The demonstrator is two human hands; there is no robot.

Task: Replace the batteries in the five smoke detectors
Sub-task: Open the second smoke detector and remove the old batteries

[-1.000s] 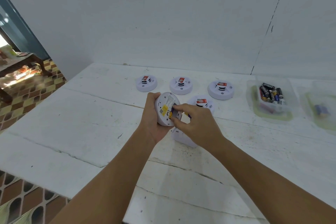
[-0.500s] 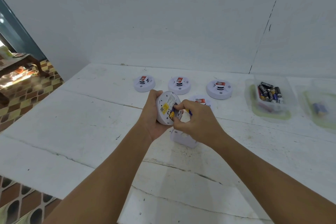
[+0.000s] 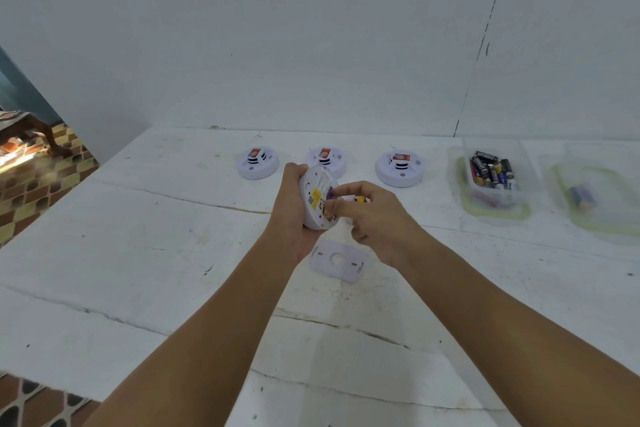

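Observation:
My left hand (image 3: 294,215) grips a white round smoke detector (image 3: 317,196), tilted so its back with a yellow label faces me. My right hand (image 3: 374,218) pinches a battery (image 3: 358,199) at the detector's battery bay. A white mounting plate (image 3: 337,260) lies flat on the table below my hands. Three more smoke detectors sit in a row at the back: left (image 3: 258,163), middle (image 3: 329,158), right (image 3: 400,166). A further one lies mostly hidden behind my right hand.
A clear tub (image 3: 491,180) holding several batteries stands at the right. Further right, a second clear tub (image 3: 595,194) holds one battery. The white table (image 3: 138,236) has cracks; its left edge drops to a tiled floor. A white wall rises behind.
My right hand's fingers have shifted at the battery bay and the battery now sticks out to the right. The camera has tilted slightly.

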